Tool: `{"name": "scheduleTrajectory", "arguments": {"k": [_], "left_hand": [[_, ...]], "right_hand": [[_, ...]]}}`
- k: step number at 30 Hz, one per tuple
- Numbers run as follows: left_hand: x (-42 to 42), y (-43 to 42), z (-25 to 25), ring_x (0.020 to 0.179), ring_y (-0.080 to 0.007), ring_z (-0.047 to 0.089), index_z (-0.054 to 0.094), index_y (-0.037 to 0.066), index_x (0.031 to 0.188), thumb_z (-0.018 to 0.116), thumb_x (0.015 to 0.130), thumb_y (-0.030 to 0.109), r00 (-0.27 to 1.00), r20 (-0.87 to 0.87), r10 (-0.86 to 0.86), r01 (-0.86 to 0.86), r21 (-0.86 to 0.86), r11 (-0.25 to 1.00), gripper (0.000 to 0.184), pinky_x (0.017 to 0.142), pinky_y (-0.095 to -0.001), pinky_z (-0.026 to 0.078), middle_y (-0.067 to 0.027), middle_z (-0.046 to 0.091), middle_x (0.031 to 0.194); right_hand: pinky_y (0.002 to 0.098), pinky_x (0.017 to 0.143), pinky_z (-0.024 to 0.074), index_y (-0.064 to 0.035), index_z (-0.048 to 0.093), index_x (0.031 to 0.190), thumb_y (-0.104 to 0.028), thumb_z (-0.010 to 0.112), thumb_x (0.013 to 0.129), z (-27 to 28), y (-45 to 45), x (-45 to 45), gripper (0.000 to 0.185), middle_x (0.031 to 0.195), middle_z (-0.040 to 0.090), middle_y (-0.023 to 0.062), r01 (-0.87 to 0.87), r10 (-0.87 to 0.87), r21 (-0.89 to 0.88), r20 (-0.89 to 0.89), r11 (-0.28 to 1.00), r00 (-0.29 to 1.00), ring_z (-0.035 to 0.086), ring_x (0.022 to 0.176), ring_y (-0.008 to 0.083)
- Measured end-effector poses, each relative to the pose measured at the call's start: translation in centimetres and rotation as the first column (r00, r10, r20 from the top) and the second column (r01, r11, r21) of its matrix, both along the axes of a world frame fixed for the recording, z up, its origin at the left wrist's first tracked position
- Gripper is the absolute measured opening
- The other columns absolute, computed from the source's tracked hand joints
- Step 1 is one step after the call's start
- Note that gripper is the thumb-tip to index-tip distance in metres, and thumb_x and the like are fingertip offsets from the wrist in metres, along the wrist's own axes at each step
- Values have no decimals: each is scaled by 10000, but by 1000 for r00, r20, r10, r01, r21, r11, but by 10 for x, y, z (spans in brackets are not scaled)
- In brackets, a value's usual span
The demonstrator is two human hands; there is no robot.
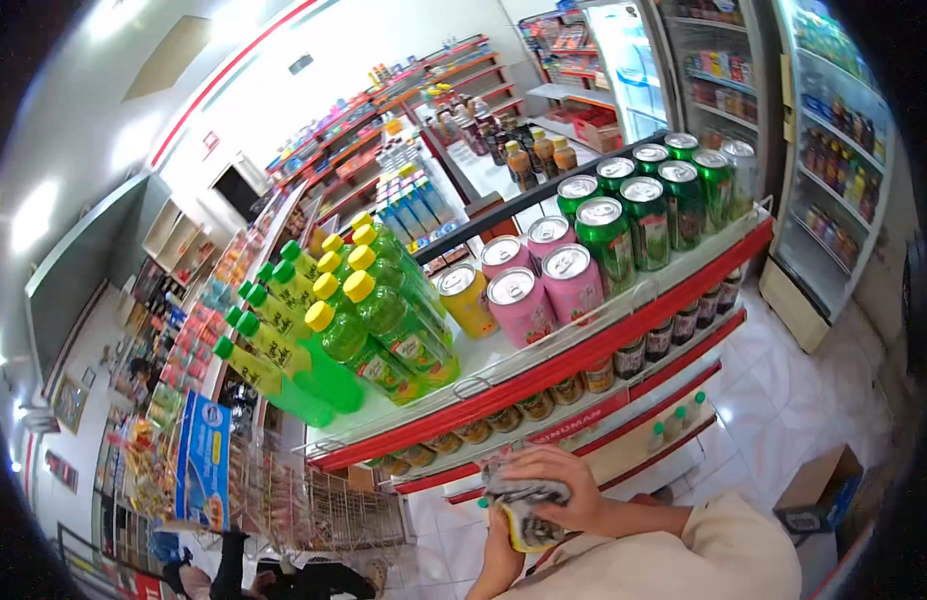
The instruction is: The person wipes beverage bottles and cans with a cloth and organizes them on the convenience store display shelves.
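Observation:
In front of my body, my left hand (499, 558) is wrapped round a can (532, 530) with yellow and dark printing, gripping it from below. My right hand (566, 482) presses a grey, fuzzy cloth (524, 490) over the can's upper part, its fingers curled on the cloth. Much of the can is hidden by the cloth and the fingers. Both hands are just in front of the red-edged drinks shelf (584, 345). On its top stand green cans (604, 240), pink cans (519, 305), a yellow can (466, 300) and green bottles (394, 325) with yellow caps.
Lower tiers hold rows of dark cans (631, 355) and small bottles (677, 420). A wire rack (354, 510) stands at the left near a blue sign (202, 460). An open cardboard box (824, 490) sits at the right. Glass-door fridges (839, 150) line the back right.

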State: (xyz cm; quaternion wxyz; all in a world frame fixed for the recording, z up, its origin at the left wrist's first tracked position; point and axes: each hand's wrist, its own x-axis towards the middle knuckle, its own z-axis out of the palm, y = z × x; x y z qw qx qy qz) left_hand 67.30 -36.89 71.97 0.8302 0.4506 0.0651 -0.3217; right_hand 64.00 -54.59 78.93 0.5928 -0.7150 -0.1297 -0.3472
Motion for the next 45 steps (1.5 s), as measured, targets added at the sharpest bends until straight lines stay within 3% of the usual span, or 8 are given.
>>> {"name": "scheduleTrajectory", "arguments": {"k": [4, 8, 11, 15, 30, 35, 41, 45], "left_hand": [[23, 36, -2, 1017, -264, 568, 530, 23, 1146, 602, 787, 52, 370, 702, -608, -166, 694, 701, 368, 843, -353, 438, -170, 596, 1070], [53, 88, -51, 1060, -268, 538, 493, -15, 1175, 691, 752, 187, 329, 645, -689, -86, 748, 659, 509, 874, -355, 430, -159, 574, 1121], [49, 75, 4, 1105, -222, 484, 404, -5, 1254, 737, 686, 174, 774, 300, -558, 527, 183, 830, 683, 944, -353, 392, -113, 493, 1210], [55, 73, 16, 1079, -194, 488, 363, -3, 1281, 796, 617, 191, 687, 341, -642, 604, 224, 765, 816, 948, -333, 388, -83, 509, 1171], [50, 44, 16, 988, -196, 480, 362, 25, 1133, 807, 638, 183, 545, 629, -554, 463, 324, 825, 684, 862, -331, 393, -124, 477, 1046], [52, 40, 7, 988, -246, 490, 401, 23, 1162, 868, 546, 246, 235, 848, -474, 278, 409, 869, 805, 846, -364, 416, -169, 428, 1115], [54, 36, 37, 862, -230, 499, 578, 48, 1089, 819, 565, 401, -276, 837, -473, -75, 472, 878, 676, 751, -366, 364, -88, 540, 980], [38, 25, 13, 811, -178, 489, 612, 73, 1091, 789, 558, 481, -211, 869, -448, -157, 422, 893, 694, 755, -353, 315, -26, 562, 892]], "right_hand": [[446, 907, 388, -103, 629, 1065, -290, 711, 649, 5, 30, 10, 463, 1059, 618, 62, 149, -141, -335, 48, 930, 989, 576, 996, 262], [434, 899, 412, -93, 637, 1051, -263, 710, 653, 11, 52, 13, 439, 1073, 615, 70, 112, -125, -396, -7, 911, 992, 570, 1024, 267], [434, 907, 417, -93, 641, 1048, -246, 716, 665, 7, 64, 14, 419, 1102, 609, 76, 62, -79, -291, -49, 955, 996, 562, 1053, 270], [435, 930, 407, -71, 634, 1048, -166, 724, 685, 4, 67, 4, 386, 1142, 598, 91, 5, -11, -134, -40, 991, 999, 554, 1084, 272], [355, 618, 443, 3, 534, 691, -170, 747, 655, -19, 66, -9, 277, 720, 567, 132, 542, -555, -147, -64, 827, 830, 552, 645, 286], [359, 638, 454, 48, 587, 759, -218, 728, 705, -19, 62, -6, 306, 676, 566, 149, 667, -620, 97, -290, 738, 729, 594, 674, 266], [262, 732, 478, -4, 573, 1033, -275, 641, 826, -71, 51, 3, 348, 906, 619, 53, 180, 380, 760, -496, 624, 781, 584, 811, 108], [269, 876, 459, -67, 504, 1203, -310, 582, 866, -117, 51, -2, 423, 1105, 585, 69, 108, 750, 949, -302, 296, 588, 559, 999, 121]]}}
